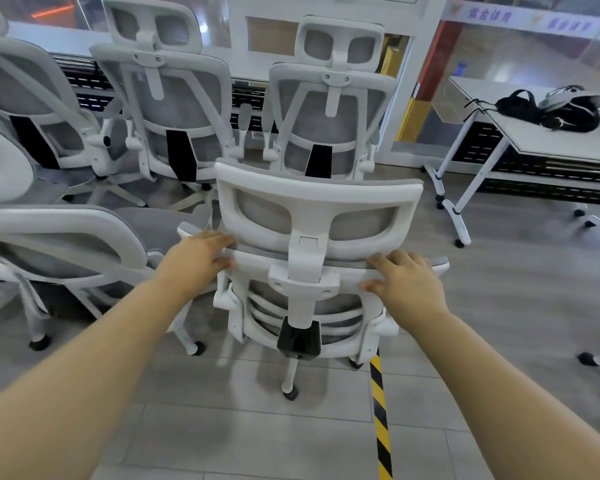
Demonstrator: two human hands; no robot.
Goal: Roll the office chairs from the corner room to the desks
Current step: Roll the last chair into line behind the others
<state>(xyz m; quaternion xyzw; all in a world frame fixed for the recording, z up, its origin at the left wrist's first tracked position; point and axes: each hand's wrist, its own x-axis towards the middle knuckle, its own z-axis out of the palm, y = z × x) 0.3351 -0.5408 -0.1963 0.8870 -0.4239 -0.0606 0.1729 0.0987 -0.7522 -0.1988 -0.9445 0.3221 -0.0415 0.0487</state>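
Nearest chair (312, 271) on the floor, just behind two more chairs (329, 109). Table (548, 140) off to its right. Gripped at the backrest's top edge below the headrest: left hand (196, 259) curled round the left end, right hand (407, 284) round the right.

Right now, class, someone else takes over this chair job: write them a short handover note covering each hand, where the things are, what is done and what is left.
Left hand: fingers curled over the top left edge of the nearest chair back.
Right hand: gripping the top right edge of the same back.
That chair stands on the floor beside the yellow-black tape, headrest facing you.
More chairs are parked ahead and to the left by the glass wall.
A table with black bags stands on the right.
Done: one chair gripped.
Left: roll it to a desk, then fetch the others.
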